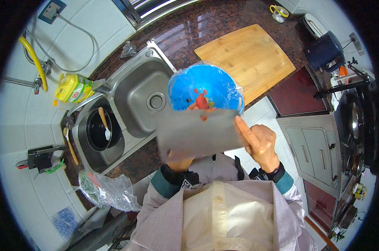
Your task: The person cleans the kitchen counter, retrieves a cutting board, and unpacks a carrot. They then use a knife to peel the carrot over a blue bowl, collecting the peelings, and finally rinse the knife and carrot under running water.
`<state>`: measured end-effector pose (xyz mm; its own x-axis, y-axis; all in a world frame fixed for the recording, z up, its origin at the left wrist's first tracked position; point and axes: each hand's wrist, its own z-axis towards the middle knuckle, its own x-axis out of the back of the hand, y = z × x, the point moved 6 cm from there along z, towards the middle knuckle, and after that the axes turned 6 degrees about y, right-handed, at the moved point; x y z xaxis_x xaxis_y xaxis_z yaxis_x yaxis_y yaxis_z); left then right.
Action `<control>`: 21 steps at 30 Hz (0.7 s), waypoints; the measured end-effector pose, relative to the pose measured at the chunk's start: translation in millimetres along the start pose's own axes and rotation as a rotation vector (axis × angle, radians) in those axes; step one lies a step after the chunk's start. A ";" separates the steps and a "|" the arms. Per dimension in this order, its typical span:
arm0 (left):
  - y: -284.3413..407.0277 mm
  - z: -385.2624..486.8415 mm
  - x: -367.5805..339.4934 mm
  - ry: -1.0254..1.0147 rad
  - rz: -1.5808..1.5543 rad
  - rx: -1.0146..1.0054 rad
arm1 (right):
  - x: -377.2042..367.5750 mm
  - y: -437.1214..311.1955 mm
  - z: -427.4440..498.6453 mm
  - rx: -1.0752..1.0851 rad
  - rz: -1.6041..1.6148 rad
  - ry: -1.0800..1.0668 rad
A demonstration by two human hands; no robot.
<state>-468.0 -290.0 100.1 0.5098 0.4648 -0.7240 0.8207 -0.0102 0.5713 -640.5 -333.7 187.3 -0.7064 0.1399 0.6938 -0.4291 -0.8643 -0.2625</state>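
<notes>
My right hand [261, 142] grips a wide cleaver [202, 133] at its right end, with a finger along the top edge of the blade. The grey blade is blurred and lies across the near side of a blue plastic bin [205, 75]. A small reddish scrap [203, 118] shows against the blade's upper part. Clear plastic lines the bin, and red and orange food scraps [202, 101] are inside. My left hand [180, 163] is at the blade's lower left; the blade hides most of it, so its grip cannot be told.
A wooden cutting board [245, 59] lies on the dark stone counter [183, 29]. Left of the bin is a steel double sink [136, 75], with a dark pot [97, 135] in its smaller basin. A plastic bag of vegetables [108, 191] sits at lower left. An electric kettle [324, 50] stands at right.
</notes>
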 end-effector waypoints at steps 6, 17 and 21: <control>-5.0 27.0 9.8 -0.183 0.026 0.032 | -5.0 -21.7 6.9 0.113 0.000 0.003; 6.1 11.1 -7.7 -0.557 -0.252 0.080 | -4.0 -18.4 7.7 0.150 -0.023 -0.015; 5.3 -2.5 0.6 -0.278 -0.109 0.090 | -4.8 -3.6 6.3 0.122 -0.044 -0.035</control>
<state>-464.1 -287.5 103.6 0.4584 0.2075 -0.8642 0.8876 -0.0573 0.4571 -632.0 -334.3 189.2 -0.6672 0.1642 0.7265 -0.3861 -0.9104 -0.1489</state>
